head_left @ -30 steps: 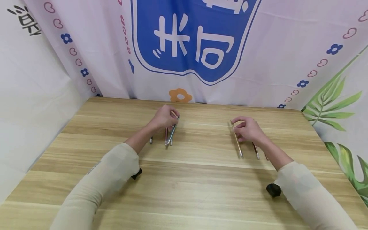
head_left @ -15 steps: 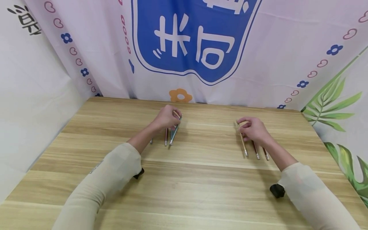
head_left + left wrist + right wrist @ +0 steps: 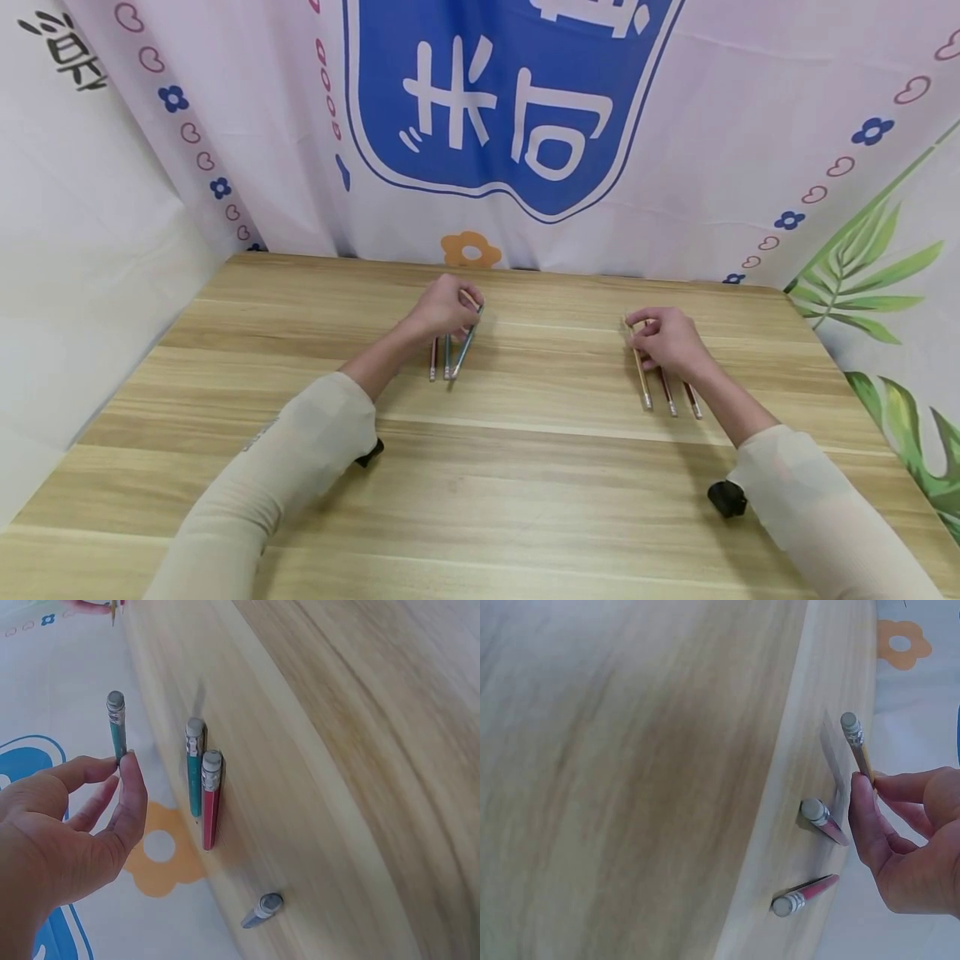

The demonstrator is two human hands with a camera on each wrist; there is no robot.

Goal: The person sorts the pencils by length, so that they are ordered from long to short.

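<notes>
My left hand (image 3: 447, 307) pinches a teal pencil (image 3: 118, 735) between thumb and fingertips, its eraser end toward me. Beside it on the table lie another teal pencil (image 3: 195, 772) and a red pencil (image 3: 211, 802). A dark greyish pencil (image 3: 262, 909) shows in the left wrist view, farther from the hand. Across the table my right hand (image 3: 670, 340) pinches a yellow pencil (image 3: 642, 375) near its far end. Two dark red pencils, one nearer (image 3: 823, 820) and one farther (image 3: 806, 895), lie beside that hand.
The wooden table (image 3: 480, 500) reaches back to a printed cloth (image 3: 675, 208) hanging along its far edge. White cloth (image 3: 90, 250) borders the left side. A black wrist device (image 3: 727, 498) shows at the right sleeve, another (image 3: 371, 453) at the left.
Both hands have shifted to the right, each carrying its pencil. The teal pencil has moved clear of the other teal one, and the yellow pencil now sits closer to the dark red pencils.
</notes>
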